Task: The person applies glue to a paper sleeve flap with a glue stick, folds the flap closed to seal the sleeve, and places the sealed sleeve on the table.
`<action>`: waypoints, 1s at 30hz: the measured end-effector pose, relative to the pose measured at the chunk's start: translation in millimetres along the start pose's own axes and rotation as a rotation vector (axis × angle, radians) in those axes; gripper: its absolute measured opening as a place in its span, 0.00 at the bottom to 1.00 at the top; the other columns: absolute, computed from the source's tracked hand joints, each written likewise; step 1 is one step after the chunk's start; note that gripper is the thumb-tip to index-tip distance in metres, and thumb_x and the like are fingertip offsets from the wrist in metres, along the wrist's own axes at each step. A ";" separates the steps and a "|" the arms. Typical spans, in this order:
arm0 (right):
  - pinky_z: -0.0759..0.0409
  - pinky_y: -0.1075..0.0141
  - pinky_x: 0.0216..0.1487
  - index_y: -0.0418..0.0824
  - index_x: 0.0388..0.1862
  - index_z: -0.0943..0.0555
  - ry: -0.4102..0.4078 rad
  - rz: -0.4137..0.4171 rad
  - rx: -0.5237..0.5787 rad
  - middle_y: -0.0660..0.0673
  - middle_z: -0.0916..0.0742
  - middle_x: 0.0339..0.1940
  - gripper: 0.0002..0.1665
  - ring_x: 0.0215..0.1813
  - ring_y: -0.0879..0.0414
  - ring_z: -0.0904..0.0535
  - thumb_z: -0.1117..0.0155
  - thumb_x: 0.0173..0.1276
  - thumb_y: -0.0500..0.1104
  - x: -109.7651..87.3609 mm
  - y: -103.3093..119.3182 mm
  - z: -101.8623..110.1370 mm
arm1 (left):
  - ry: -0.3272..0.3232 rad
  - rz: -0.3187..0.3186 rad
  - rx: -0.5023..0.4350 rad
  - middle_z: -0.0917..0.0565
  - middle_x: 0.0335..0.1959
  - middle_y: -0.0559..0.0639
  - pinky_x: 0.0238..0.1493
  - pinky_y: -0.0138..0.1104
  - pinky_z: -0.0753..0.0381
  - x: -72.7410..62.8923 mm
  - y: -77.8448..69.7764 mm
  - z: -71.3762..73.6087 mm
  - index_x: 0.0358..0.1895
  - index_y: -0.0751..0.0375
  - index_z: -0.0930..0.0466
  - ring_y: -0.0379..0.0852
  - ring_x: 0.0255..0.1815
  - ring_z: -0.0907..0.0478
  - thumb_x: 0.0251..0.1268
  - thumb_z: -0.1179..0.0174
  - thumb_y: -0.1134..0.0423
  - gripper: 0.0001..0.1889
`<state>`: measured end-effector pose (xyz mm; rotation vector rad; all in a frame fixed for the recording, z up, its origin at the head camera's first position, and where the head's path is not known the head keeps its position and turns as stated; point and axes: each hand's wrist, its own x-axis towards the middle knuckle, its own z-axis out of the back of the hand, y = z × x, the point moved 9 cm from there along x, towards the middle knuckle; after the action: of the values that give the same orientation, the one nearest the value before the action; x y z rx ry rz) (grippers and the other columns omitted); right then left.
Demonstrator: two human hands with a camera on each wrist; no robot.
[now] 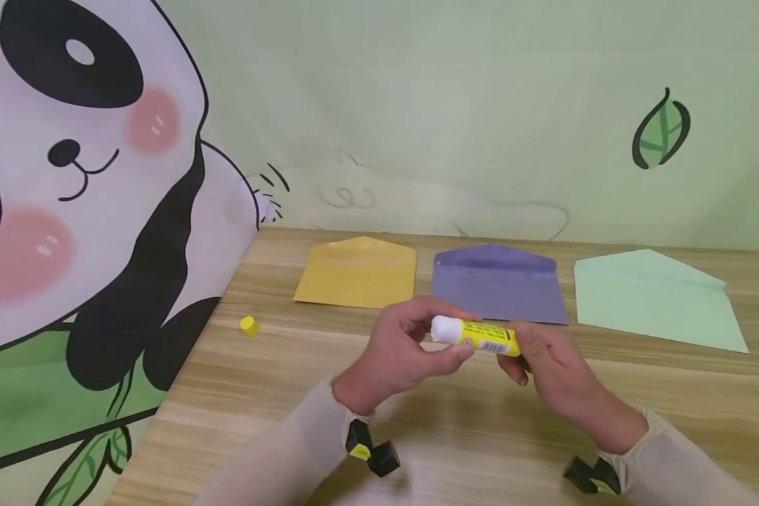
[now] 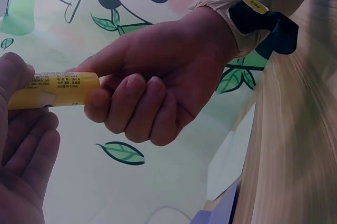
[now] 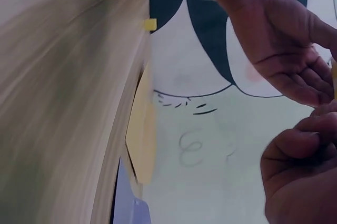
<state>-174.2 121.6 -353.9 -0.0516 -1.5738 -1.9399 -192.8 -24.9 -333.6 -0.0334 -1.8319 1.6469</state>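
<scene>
A yellow glue stick (image 1: 488,337) with a white end is held level above the table, its white end toward the left. My left hand (image 1: 401,348) holds it near the white end, thumb below and fingers behind. At the yellow end, the thumb and fingers of my right hand (image 1: 559,369) pinch the tube. The left wrist view shows the printed yellow tube (image 2: 63,88) between both hands, with the right hand (image 2: 158,84) curled at its end. Only a sliver of the tube shows in the right wrist view. A yellow cap (image 1: 249,325) lies apart on the table's left side.
Three envelopes with raised flaps lie along the back of the wooden table (image 1: 278,393): a yellow envelope (image 1: 360,277), a purple envelope (image 1: 500,292) and a pale green envelope (image 1: 658,302). Behind them stands a light green backdrop (image 1: 417,105) with a panda drawing.
</scene>
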 end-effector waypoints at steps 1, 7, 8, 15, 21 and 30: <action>0.33 0.63 0.19 0.39 0.38 0.22 0.004 -0.015 0.020 0.45 0.28 0.17 0.27 0.18 0.54 0.34 0.73 0.84 0.37 -0.3 -0.7 -0.1 | 0.006 0.000 0.000 0.16 0.45 0.73 0.41 0.32 0.20 0.2 -0.4 -0.7 0.46 0.74 0.18 0.43 0.44 0.20 0.53 0.32 0.79 0.15; 0.21 0.66 0.34 0.38 0.53 0.21 -0.066 -0.045 0.086 0.47 0.18 0.32 0.23 0.31 0.54 0.24 0.68 0.85 0.39 -3.4 -2.6 5.2 | -0.002 -0.010 0.072 0.14 0.45 0.68 0.42 0.35 0.17 0.8 -0.9 0.7 0.47 0.72 0.17 0.42 0.43 0.19 0.54 0.31 0.77 0.15; 0.19 0.67 0.39 0.38 0.57 0.23 -0.087 -0.032 0.114 0.47 0.17 0.37 0.19 0.35 0.55 0.22 0.63 0.84 0.37 -4.3 -2.3 6.7 | -0.005 -0.018 0.085 0.14 0.45 0.67 0.42 0.36 0.17 0.9 -1.2 1.1 0.48 0.72 0.17 0.41 0.43 0.19 0.55 0.31 0.77 0.15; 0.18 0.73 0.43 0.23 0.55 0.33 -0.167 0.100 0.192 0.50 0.17 0.45 0.18 0.44 0.60 0.20 0.42 0.69 0.23 -7.6 4.3 15.0 | -0.008 -0.035 0.070 0.14 0.48 0.68 0.44 0.35 0.17 1.3 1.2 1.4 0.48 0.73 0.17 0.42 0.46 0.18 0.54 0.31 0.79 0.16; 0.17 0.71 0.45 0.23 0.53 0.29 -0.147 0.084 0.141 0.51 0.16 0.43 0.14 0.44 0.61 0.18 0.43 0.70 0.25 -8.7 3.4 15.2 | -0.006 -0.012 0.022 0.15 0.48 0.71 0.43 0.33 0.18 0.4 3.2 -0.7 0.47 0.75 0.18 0.42 0.48 0.18 0.53 0.31 0.80 0.16; 0.18 0.70 0.43 0.36 0.53 0.24 -0.104 0.056 0.124 0.51 0.16 0.39 0.13 0.39 0.60 0.20 0.55 0.79 0.29 -10.2 4.9 14.2 | 0.019 -0.003 0.031 0.15 0.48 0.69 0.41 0.33 0.18 0.5 1.2 -7.5 0.47 0.73 0.18 0.42 0.46 0.17 0.53 0.31 0.79 0.16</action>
<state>-168.6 138.4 -349.8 -0.1460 -1.7385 -1.8190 -190.1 -17.9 -334.5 -0.0332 -1.7909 1.6672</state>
